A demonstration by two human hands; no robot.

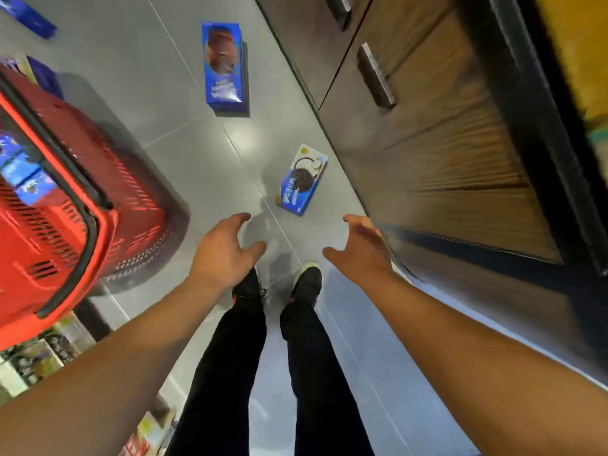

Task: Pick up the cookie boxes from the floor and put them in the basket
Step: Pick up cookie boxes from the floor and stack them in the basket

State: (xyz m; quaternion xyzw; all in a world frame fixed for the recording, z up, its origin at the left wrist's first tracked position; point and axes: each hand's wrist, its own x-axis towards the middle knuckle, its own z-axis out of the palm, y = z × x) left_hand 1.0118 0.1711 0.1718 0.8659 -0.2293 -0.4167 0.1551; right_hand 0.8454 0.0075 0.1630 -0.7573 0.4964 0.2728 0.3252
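Observation:
A small blue-and-white cookie box [302, 180] lies on the grey tiled floor just ahead of my feet. Farther off lies a larger blue cookie box [223, 65], and a third blue box [28, 16] shows at the top left corner. The red plastic basket [98, 225] stands on the floor at the left with several blue boxes [24, 179] inside. My left hand [227, 253] and my right hand [360, 250] hang in the air above the floor, both empty with fingers spread, either side of the near box.
Dark wooden cabinets with metal handles [375, 75] run along the right side of the aisle. Shelves with packaged goods [42, 353] show at the lower left behind the basket. My legs and black shoes [306, 284] stand on the floor between my arms.

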